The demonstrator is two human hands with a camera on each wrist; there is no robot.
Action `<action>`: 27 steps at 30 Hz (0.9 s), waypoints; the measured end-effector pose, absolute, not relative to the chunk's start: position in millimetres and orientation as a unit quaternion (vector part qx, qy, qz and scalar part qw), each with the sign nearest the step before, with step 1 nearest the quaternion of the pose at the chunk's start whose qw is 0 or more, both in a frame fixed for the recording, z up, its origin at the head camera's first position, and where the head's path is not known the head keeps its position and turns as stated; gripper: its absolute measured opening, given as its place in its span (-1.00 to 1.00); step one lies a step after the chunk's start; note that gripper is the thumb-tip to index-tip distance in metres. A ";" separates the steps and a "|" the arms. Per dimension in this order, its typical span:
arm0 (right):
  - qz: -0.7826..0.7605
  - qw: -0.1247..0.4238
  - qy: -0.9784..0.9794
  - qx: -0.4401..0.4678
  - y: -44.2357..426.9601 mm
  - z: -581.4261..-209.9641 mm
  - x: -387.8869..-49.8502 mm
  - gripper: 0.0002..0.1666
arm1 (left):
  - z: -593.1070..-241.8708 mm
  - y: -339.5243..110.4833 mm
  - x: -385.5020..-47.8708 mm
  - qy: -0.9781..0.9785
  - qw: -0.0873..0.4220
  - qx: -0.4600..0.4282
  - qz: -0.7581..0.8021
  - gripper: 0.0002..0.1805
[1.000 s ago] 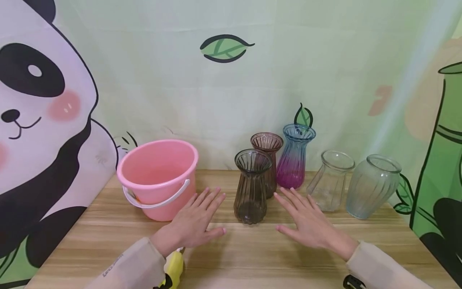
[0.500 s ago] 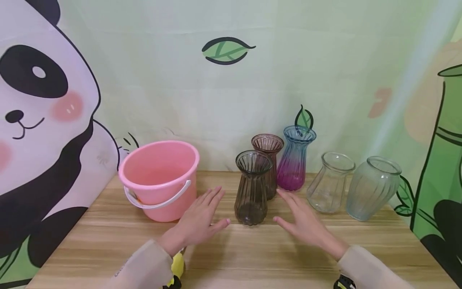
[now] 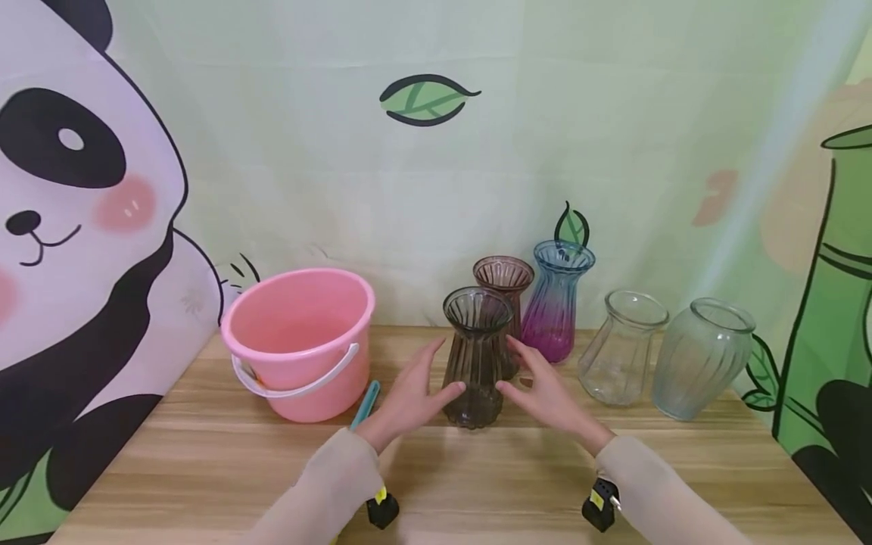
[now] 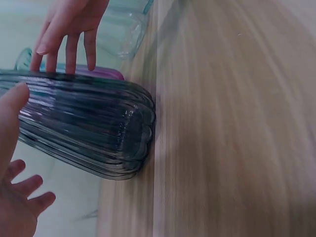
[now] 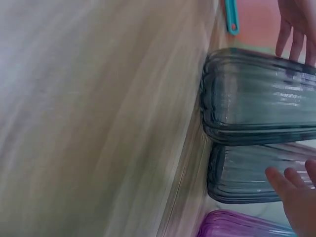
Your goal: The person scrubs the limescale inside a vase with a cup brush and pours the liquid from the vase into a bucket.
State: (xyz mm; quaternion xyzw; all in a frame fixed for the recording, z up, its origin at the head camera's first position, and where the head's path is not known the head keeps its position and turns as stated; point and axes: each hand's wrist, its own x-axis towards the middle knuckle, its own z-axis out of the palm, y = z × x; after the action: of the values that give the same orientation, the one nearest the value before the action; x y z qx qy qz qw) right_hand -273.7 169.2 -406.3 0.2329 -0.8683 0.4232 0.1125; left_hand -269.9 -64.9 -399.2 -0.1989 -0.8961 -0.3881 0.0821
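Note:
A dark grey ribbed glass vase (image 3: 474,371) stands upright on the wooden table, between the two hands. On its left side is my left hand (image 3: 412,393), fingers spread and thumb beside the glass. My right hand (image 3: 550,395) is at its right side, fingers relaxed and apart. In the left wrist view the vase (image 4: 94,123) lies across the picture with the right hand (image 4: 74,24) beyond it. The right wrist view shows the vase (image 5: 261,98) between the hands. Whether any fingertip touches the glass, I cannot tell.
Behind the grey vase stand a brownish vase (image 3: 504,274) and a blue-purple vase (image 3: 553,318). Two clear glass vases are at the right, one tapered (image 3: 616,363), one rounded (image 3: 702,359). A pink bucket (image 3: 320,386) stands left, with a teal handle (image 3: 365,403) near it.
Both hands have moved inward from either side, close around the grey vase. The teal handle beside the left hand has come into view. The vases and bucket stay where they were.

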 end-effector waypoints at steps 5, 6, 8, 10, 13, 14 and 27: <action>0.444 0.078 -0.861 0.237 164.0 -407.6 -286.0 -0.13 | -403.8 -59.2 -282.9 -0.879 0.060 -0.189 -0.433 -0.11; 0.445 0.073 -0.860 0.238 163.2 -407.5 -287.2 -0.13 | -404.7 -58.7 -284.9 -0.875 0.052 -0.188 -0.444 -0.10; 0.451 0.064 -0.858 0.239 161.7 -408.4 -290.0 -0.12 | -406.2 -57.8 -288.6 -0.861 0.031 -0.188 -0.471 -0.09; 0.457 0.059 -0.855 0.238 160.6 -409.6 -292.0 -0.12 | -407.6 -57.1 -291.8 -0.845 0.015 -0.193 -0.498 -0.10; 0.459 0.054 -0.854 0.239 159.5 -410.8 -294.2 -0.13 | -409.3 -56.2 -295.3 -0.830 -0.009 -0.204 -0.519 -0.14; 0.460 0.052 -0.854 0.238 159.1 -411.1 -294.6 -0.14 | -409.5 -56.0 -296.0 -0.829 -0.013 -0.207 -0.520 -0.16; 0.469 0.006 -0.850 0.240 156.1 -408.5 -278.4 -0.18 | -400.8 -65.2 -283.9 -0.832 -0.045 -0.245 -0.496 -0.23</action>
State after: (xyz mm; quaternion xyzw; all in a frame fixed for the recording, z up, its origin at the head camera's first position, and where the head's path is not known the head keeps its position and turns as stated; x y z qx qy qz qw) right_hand -278.4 156.1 -408.5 0.2400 -0.8497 0.4694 0.0056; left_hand -283.9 -65.2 -400.8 -0.2448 -0.8318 -0.4961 -0.0454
